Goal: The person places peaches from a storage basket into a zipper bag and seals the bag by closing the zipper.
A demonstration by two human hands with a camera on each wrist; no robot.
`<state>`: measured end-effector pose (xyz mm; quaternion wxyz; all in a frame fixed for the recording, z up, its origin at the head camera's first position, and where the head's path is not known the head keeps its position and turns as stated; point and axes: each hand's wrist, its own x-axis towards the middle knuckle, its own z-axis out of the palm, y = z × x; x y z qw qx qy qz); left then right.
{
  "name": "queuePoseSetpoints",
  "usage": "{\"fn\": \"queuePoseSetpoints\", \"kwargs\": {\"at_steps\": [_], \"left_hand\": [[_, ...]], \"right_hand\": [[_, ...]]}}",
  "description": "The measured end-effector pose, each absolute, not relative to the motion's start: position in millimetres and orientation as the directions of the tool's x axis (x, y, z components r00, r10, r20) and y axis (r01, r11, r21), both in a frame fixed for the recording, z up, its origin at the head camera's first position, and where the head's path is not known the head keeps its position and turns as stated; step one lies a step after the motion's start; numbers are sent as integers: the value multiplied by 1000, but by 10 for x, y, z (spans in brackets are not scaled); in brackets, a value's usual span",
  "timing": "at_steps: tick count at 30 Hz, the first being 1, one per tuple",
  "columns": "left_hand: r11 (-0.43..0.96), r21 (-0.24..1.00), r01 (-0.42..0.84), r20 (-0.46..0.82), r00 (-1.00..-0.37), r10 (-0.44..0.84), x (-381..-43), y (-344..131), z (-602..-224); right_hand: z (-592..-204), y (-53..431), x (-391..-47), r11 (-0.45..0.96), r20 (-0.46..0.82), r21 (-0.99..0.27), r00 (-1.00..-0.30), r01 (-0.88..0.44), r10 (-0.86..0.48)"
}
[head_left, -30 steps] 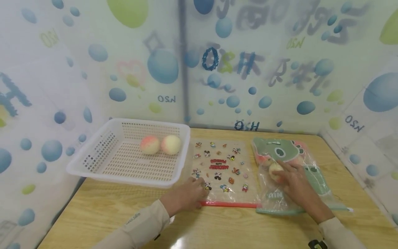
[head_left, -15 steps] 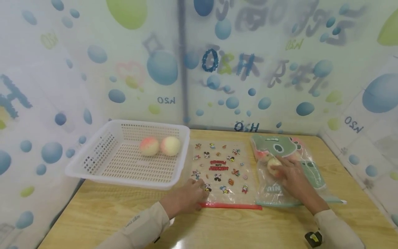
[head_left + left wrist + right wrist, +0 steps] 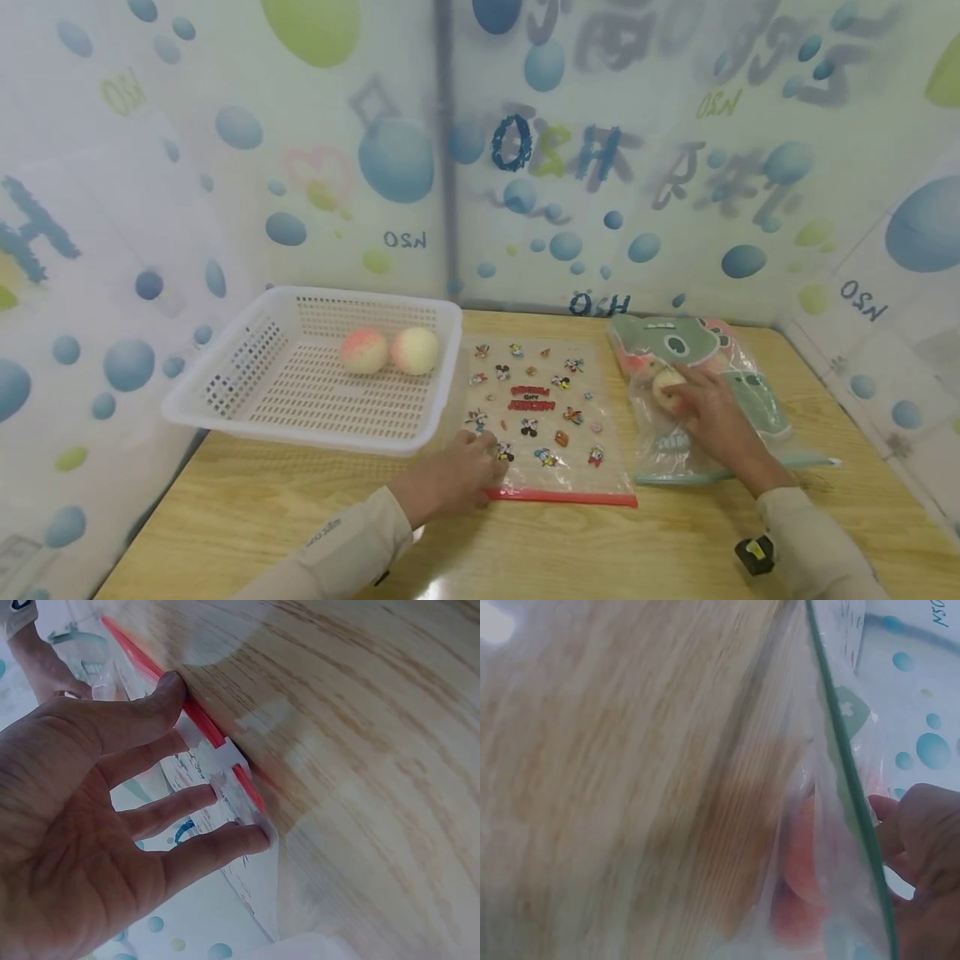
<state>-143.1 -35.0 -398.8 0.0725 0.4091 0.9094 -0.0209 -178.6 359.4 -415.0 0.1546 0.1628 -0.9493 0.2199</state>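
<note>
My left hand [image 3: 453, 475] rests on the near left corner of a clear zip bag [image 3: 551, 479] printed with small cartoon figures. In the left wrist view its fingers are spread on the film, with the thumb at the red zip strip [image 3: 202, 720] near a white slider [image 3: 231, 756]. My right hand [image 3: 720, 421] grips a pale peach [image 3: 666, 390] at the green cartoon-print zip bag [image 3: 761, 417]. The right wrist view shows reddish peaches [image 3: 804, 851] inside this bag, behind its green zip edge [image 3: 847, 761]. The right fingertips are partly hidden there.
A white perforated plastic basket [image 3: 300, 433] stands at the left with two peaches [image 3: 363, 351] in it. The wooden table [image 3: 570, 554] meets patterned curtain walls [image 3: 337, 275] at the back and sides. A black device with a yellow mark [image 3: 754, 554] sits by the right sleeve.
The green-print bag has slid a little toward the back wall with the right hand and the gripped peach. The left hand stays at the corner of the red-zip bag.
</note>
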Motion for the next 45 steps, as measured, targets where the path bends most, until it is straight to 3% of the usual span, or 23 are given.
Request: {"fn": "queuePoseSetpoints", "kwargs": {"at_steps": [7, 13, 20, 28, 32, 37, 39, 45], "left_hand": [[670, 23, 742, -155, -660, 735, -1391, -339, -3957], [668, 5, 744, -159, -659, 735, -1378, -347, -3948], [645, -16, 764, -83, -644, 760, -1363, -368, -4024], [651, -139, 747, -29, -660, 751, -1165, -359, -4116], [629, -167, 759, 16, -636, 772, -1200, -354, -4123], [564, -287, 774, 128, -552, 824, -1283, -361, -4163], [562, -323, 762, 161, -541, 826, -1318, -345, -4151], [603, -316, 733, 229, -558, 798, -1322, -308, -4043]], "right_hand": [[-4120, 3606, -1799, 875, 273, -394, -945, -280, -179], [-4163, 3603, -1845, 878, 338, -356, -920, -320, -198], [-4162, 3583, -1881, 906, 391, -217, -883, -364, -261], [-4145, 3342, -1743, 915, 300, -164, -902, -368, -310], [-4067, 3015, -1510, 841, 322, -186, -840, -508, -436], [-4038, 2637, -1185, 729, 156, -284, -780, -623, -606], [-4084, 2560, -1125, 708, 142, -268, -753, -654, -642], [-4213, 2496, -1124, 644, 408, -157, -643, -749, -648]]}}
